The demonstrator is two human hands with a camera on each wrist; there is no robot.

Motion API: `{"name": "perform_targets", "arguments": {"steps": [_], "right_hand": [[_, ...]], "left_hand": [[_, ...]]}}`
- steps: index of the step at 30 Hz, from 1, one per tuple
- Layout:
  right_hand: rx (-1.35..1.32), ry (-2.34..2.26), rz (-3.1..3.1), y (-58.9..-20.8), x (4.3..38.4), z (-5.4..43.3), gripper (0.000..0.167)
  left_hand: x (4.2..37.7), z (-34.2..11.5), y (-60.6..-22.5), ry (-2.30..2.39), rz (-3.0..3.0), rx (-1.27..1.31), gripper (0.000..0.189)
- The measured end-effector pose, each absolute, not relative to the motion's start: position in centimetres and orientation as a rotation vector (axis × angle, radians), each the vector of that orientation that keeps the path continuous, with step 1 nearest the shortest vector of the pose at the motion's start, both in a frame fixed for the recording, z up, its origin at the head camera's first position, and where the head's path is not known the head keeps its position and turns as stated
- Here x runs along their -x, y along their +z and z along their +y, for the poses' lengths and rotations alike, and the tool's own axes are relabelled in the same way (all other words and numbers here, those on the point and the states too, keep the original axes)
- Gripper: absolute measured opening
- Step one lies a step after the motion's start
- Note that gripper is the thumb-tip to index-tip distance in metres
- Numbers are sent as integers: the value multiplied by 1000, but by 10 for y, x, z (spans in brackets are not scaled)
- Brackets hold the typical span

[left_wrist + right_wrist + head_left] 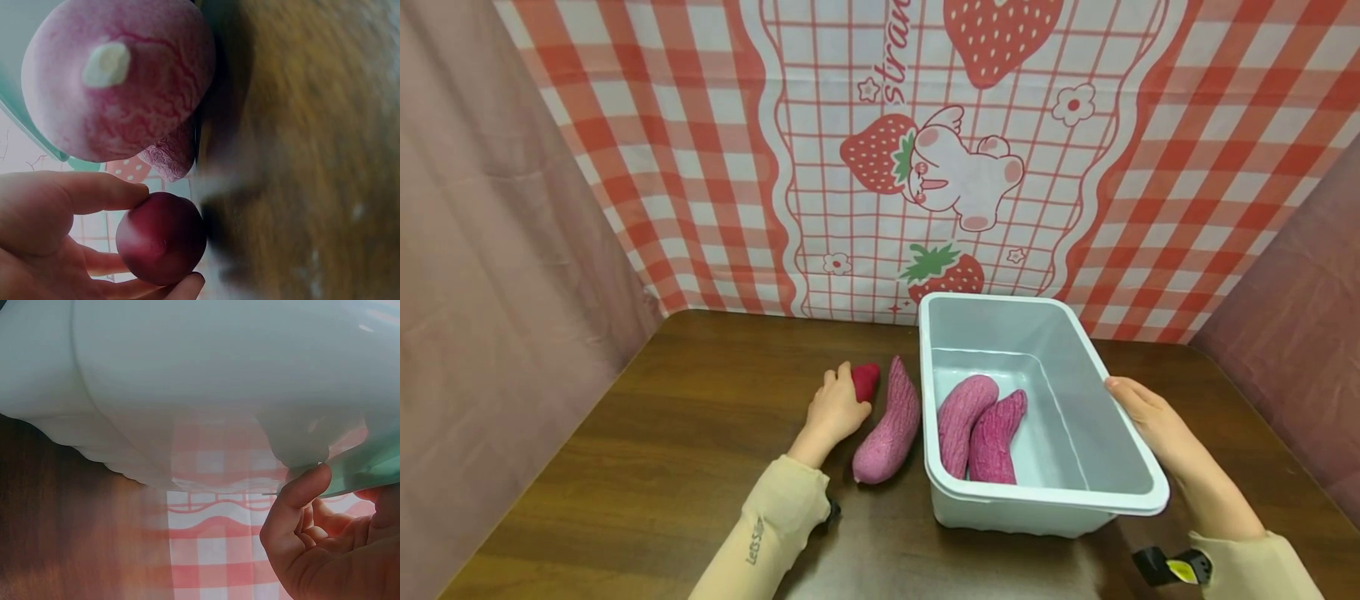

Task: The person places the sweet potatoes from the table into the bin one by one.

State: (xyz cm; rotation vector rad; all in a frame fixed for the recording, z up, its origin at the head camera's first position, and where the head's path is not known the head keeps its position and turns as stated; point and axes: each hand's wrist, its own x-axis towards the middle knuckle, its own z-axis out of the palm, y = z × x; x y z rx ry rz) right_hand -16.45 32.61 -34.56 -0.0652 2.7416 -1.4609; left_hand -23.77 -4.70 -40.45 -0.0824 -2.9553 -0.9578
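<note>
My left hand [837,408] grips a dark red, smooth, rounded vegetable [866,381], with thumb on one side and fingers on the other in the left wrist view. Its end there comes to a small tip; I cannot tell its kind. Just right of that hand, a long pink-purple vegetable, much like a sweet potato [889,433], lies on the table. Two more such sweet potatoes, one paler [964,421] and one darker [996,437], lie side by side inside the pale grey plastic bin [1045,498]. My right hand [1153,425] holds the bin's right rim.
The brown wooden table [625,467] extends left of the bin and in front of it. A red-and-white checked cloth [700,167] with strawberry prints hangs behind the table. Pink curtains [505,250] hang at both sides.
</note>
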Motion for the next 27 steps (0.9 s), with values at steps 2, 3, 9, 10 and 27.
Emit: {"name": "perform_targets", "arguments": {"steps": [2,3,9,10,27], "right_hand": [[60,-1462,2739,-346,165,326,57],[59,-1462,2737,-346,165,326,57],[53,-1458,2735,-347,165,326,57],[50,-1453,2738,-347,165,326,57],[35,-1420,2760,-348,164,326,58]], "left_hand": [[237,-47,-405,-945,-2940,88,60],[237,-48,-405,-940,-2933,88,57],[237,-48,-404,-945,-2911,73,52],[238,-48,-404,-947,-2910,73,53],[238,-51,-397,-966,-2873,73,50]]}}
